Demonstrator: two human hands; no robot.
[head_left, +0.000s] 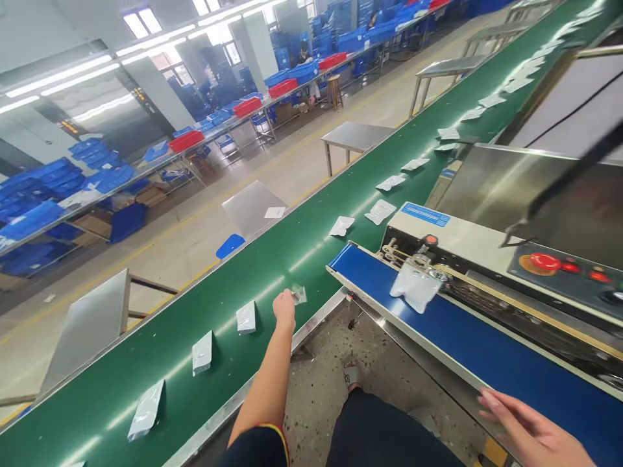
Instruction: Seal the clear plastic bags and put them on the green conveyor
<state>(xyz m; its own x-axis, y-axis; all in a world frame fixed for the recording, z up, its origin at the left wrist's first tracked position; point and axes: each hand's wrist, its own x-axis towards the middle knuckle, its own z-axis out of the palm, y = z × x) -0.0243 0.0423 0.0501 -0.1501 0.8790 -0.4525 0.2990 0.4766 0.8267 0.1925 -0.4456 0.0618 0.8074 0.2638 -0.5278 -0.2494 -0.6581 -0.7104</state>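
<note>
Over the green conveyor belt (272, 259) my left hand (284, 307) is closed in a pinch on a small clear plastic bag (300, 295). The contents of that bag are too blurred to name. Pale sealed pouches (246, 318) lie spaced along the belt on both sides of the hand. My right hand (533, 425) is at the near edge of the blue conveyor belt (467, 337), fingers stretched out and nothing in them. A white pouch (416, 285) hangs at the sealing machine (418, 217), its top edge in the drive bands and its body over the blue belt.
The machine's panel carries a red stop button (545, 261). Beyond the green belt stand steel side tables (360, 134) and a long bench with red bins (247, 107) and blue bins. My legs (384, 428) stand between the two belts. A person (304, 52) is far back.
</note>
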